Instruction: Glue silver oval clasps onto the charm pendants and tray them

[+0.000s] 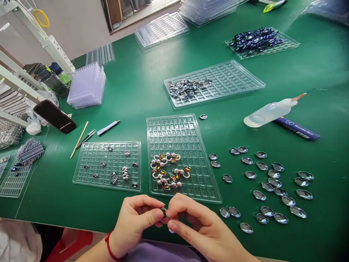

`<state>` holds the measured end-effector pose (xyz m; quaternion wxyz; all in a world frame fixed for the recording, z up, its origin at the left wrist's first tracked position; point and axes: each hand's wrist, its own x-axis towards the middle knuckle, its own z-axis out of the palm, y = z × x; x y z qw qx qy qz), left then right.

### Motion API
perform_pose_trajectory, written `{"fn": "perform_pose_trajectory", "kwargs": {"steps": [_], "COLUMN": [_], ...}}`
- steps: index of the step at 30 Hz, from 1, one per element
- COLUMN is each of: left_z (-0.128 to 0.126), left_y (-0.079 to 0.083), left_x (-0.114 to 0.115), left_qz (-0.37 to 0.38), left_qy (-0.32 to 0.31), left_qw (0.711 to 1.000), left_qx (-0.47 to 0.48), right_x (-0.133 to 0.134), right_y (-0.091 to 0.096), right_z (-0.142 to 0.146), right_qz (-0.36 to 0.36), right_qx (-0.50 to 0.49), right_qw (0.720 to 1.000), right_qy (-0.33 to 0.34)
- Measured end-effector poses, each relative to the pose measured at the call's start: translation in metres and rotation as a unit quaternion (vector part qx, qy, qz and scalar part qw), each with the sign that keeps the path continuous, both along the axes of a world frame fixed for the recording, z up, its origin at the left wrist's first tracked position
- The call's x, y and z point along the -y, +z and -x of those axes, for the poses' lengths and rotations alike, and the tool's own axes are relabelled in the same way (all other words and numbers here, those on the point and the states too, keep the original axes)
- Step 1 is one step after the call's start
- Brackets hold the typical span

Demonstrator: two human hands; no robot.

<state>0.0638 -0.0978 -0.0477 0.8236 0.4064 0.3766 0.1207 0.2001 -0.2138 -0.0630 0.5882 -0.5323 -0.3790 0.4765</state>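
At the table's near edge, my left hand [137,220] pinches a small dark shiny piece [163,211] between thumb and fingers. The fingers of my right hand [195,222] close on the same piece from the other side, hiding much of it. Just beyond is a clear compartment tray [174,136] with several small pieces with white rings and amber parts [166,171]. Left of it, another clear tray [106,160] carries scattered dark pieces and silvery ones. Several silver oval pieces [274,182] lie loose on the green table to the right.
Farther back are a tray with a silvery pile [188,89], a tray of dark blue pieces [253,40] and stacked clear trays [85,85]. A squeeze bottle with needle tip [268,112] leans over a blue tube [297,127]. Tweezers [87,138], a pen [108,127] and a phone [54,115] lie left.
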Motion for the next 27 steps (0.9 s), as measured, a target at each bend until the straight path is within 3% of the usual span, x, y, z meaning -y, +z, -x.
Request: {"fn": "perform_pose_trajectory", "kwargs": {"steps": [7,10,13,17,21,27], "left_z": [-0.001,-0.001,0.000,0.001,0.002,0.001], "left_y": [0.002,0.001,-0.001,-0.002,-0.001,-0.001], "left_x": [0.000,0.001,0.002,0.001,0.001,0.001], "left_qz": [0.027,0.025,0.014,-0.010,-0.031,-0.041], "left_qy": [0.020,0.019,0.010,0.002,0.005,0.008], "left_qw": [0.999,0.999,1.000,1.000,1.000,0.999], "left_qx": [-0.010,-0.011,-0.014,-0.009,0.002,0.004], "right_x": [0.006,0.006,0.002,-0.001,0.000,0.000], "right_y": [0.004,0.003,0.001,-0.003,-0.008,-0.012], "right_z": [-0.019,-0.018,-0.014,-0.006,0.002,0.006], "right_qz": [-0.094,-0.158,-0.230,-0.252,-0.247,-0.237], "right_qx": [0.132,0.230,0.334,0.422,0.438,0.433], "right_qw": [0.983,0.959,0.914,0.867,0.856,0.863], "right_qy": [0.092,0.051,-0.020,-0.085,-0.119,-0.110]}}
